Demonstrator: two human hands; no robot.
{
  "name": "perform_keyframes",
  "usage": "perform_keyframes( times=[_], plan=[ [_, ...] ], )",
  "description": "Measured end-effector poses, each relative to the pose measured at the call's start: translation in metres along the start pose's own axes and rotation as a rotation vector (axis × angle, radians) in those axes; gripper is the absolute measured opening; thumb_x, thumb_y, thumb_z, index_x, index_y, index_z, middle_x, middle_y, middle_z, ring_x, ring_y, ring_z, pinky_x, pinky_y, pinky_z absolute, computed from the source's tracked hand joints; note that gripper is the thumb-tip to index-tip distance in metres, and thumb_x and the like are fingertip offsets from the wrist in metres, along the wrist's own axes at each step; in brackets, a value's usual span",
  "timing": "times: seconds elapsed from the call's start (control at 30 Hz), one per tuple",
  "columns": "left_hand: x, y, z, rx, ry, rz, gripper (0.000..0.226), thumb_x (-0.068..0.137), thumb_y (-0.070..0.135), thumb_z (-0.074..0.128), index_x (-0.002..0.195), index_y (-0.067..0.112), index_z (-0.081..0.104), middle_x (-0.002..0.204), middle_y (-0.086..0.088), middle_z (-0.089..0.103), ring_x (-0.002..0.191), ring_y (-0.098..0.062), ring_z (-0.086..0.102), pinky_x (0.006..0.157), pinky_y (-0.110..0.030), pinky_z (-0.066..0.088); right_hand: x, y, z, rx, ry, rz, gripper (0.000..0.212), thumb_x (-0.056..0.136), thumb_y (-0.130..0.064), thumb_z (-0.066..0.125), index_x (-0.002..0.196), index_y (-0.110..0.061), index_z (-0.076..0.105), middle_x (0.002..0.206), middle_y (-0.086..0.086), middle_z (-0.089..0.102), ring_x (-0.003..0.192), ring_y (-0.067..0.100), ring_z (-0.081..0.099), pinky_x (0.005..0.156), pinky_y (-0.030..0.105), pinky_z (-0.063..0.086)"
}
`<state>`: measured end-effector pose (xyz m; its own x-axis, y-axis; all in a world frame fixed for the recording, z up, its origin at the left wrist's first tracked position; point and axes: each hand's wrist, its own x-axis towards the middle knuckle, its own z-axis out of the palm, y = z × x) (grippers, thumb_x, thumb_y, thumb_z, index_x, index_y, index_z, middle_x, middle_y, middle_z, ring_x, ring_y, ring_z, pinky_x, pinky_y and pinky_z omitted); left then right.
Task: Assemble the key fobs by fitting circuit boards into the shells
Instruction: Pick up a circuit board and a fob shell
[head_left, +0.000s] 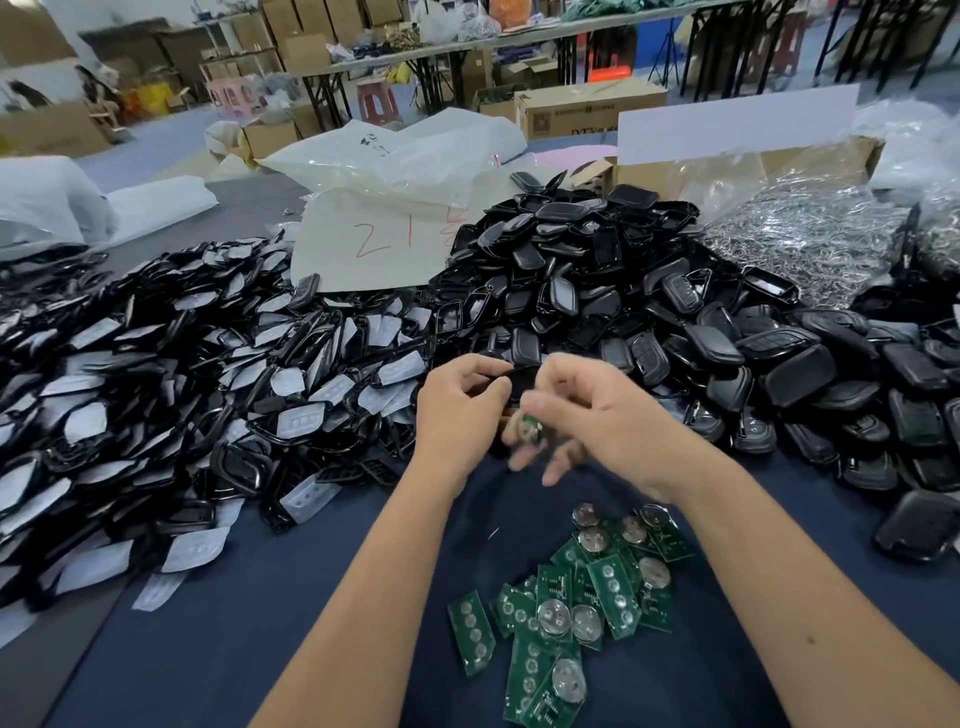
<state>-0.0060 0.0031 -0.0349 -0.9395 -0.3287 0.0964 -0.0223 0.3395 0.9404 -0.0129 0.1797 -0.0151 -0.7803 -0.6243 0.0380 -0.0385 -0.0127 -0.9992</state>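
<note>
My left hand grips a black key fob shell between thumb and curled fingers, above the blue cloth. My right hand is right beside it and pinches a green circuit board with a round coin cell; its lower fingers are blurred. The board sits just under the shell's near edge. A loose pile of green circuit boards lies on the cloth below my hands. A large heap of black shells rises behind and to the right.
On the left lies a wide heap of black frames with white rubber button pads. A white bag marked in red sits behind. A bag of metal parts is at the back right. Blue cloth covers the table.
</note>
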Motion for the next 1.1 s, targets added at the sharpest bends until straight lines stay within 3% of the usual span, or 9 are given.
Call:
perform_keyframes(
  times=[0.1, 0.23, 0.3, 0.37, 0.43, 0.5, 0.6, 0.8, 1.1],
  plan=[
    [-0.004, 0.004, -0.004, -0.224, -0.053, -0.098, 0.018, 0.095, -0.002, 0.063, 0.093, 0.011, 0.075, 0.085, -0.008, 0.076, 0.069, -0.020, 0.073, 0.065, -0.029, 0.061, 0.006, 0.010, -0.002, 0.161, 0.226, -0.064, 0.031, 0.104, -0.019, 0.063, 0.078, -0.014, 0.048, 0.088, 0.017, 0.074, 0.064, 0.027, 0.070, 0.042, 0.023, 0.043],
    [-0.004, 0.008, -0.006, -0.346, -0.088, -0.158, 0.019, 0.096, -0.005, 0.062, 0.093, 0.007, 0.076, 0.076, -0.005, 0.076, 0.062, -0.019, 0.072, 0.065, -0.025, 0.061, 0.009, 0.017, -0.012, 0.183, 0.337, -0.128, 0.041, 0.082, -0.032, 0.084, 0.069, -0.018, 0.048, 0.069, 0.005, 0.049, 0.055, 0.012, 0.038, 0.050, 0.020, 0.035],
    [-0.005, 0.010, -0.005, -0.368, -0.113, -0.167, 0.019, 0.096, -0.006, 0.063, 0.094, 0.007, 0.077, 0.079, -0.008, 0.078, 0.065, -0.022, 0.074, 0.066, -0.025, 0.061, 0.009, 0.019, -0.013, 0.145, 0.352, -0.106, 0.027, 0.073, -0.038, 0.087, 0.073, -0.020, 0.066, 0.069, 0.002, 0.053, 0.057, 0.011, 0.044, 0.057, 0.020, 0.042],
    [-0.005, 0.009, -0.005, -0.377, -0.116, -0.177, 0.019, 0.096, -0.007, 0.064, 0.095, 0.007, 0.077, 0.083, -0.010, 0.078, 0.067, -0.022, 0.074, 0.068, -0.025, 0.062, 0.012, 0.022, -0.012, 0.097, 0.392, -0.107, 0.017, 0.081, -0.035, 0.083, 0.085, -0.019, 0.077, 0.069, -0.003, 0.062, 0.061, 0.010, 0.053, 0.062, 0.020, 0.048],
    [-0.005, 0.008, -0.004, -0.383, -0.105, -0.184, 0.018, 0.095, -0.007, 0.064, 0.096, 0.005, 0.078, 0.088, -0.014, 0.078, 0.069, -0.021, 0.074, 0.069, -0.026, 0.062, 0.014, 0.025, -0.012, 0.029, 0.476, -0.151, 0.006, 0.094, -0.013, 0.072, 0.094, -0.018, 0.076, 0.072, -0.004, 0.067, 0.063, 0.011, 0.059, 0.062, 0.020, 0.051],
    [-0.004, 0.006, -0.004, -0.371, -0.106, -0.185, 0.018, 0.096, -0.006, 0.063, 0.097, 0.005, 0.078, 0.093, -0.016, 0.078, 0.071, -0.023, 0.076, 0.072, -0.030, 0.064, 0.016, 0.028, -0.010, -0.031, 0.559, -0.176, 0.016, 0.095, -0.001, 0.070, 0.102, -0.015, 0.071, 0.075, -0.002, 0.070, 0.065, 0.015, 0.063, 0.063, 0.023, 0.053],
    [-0.003, 0.005, -0.002, -0.364, -0.107, -0.186, 0.022, 0.099, -0.003, 0.060, 0.096, 0.008, 0.079, 0.096, -0.016, 0.079, 0.076, -0.031, 0.078, 0.079, -0.037, 0.065, 0.016, 0.030, -0.006, -0.092, 0.652, -0.179, 0.011, 0.089, -0.003, 0.078, 0.093, -0.011, 0.071, 0.074, 0.003, 0.074, 0.065, 0.019, 0.072, 0.062, 0.027, 0.057],
    [-0.005, 0.004, -0.002, -0.366, -0.128, -0.195, 0.022, 0.100, -0.001, 0.059, 0.096, 0.008, 0.079, 0.100, -0.017, 0.078, 0.079, -0.031, 0.078, 0.080, -0.037, 0.064, 0.014, 0.027, 0.002, -0.094, 0.700, -0.188, 0.009, 0.087, -0.009, 0.084, 0.088, -0.010, 0.075, 0.076, 0.007, 0.077, 0.063, 0.025, 0.077, 0.064, 0.036, 0.065],
    [-0.006, 0.004, -0.001, -0.382, -0.153, -0.176, 0.023, 0.099, -0.003, 0.059, 0.096, 0.008, 0.079, 0.097, -0.018, 0.078, 0.077, -0.030, 0.078, 0.076, -0.032, 0.064, 0.015, 0.027, 0.007, -0.215, 0.704, -0.196, 0.011, 0.088, -0.007, 0.082, 0.086, -0.013, 0.074, 0.073, 0.003, 0.076, 0.060, 0.019, 0.075, 0.057, 0.027, 0.062]
  ],
)
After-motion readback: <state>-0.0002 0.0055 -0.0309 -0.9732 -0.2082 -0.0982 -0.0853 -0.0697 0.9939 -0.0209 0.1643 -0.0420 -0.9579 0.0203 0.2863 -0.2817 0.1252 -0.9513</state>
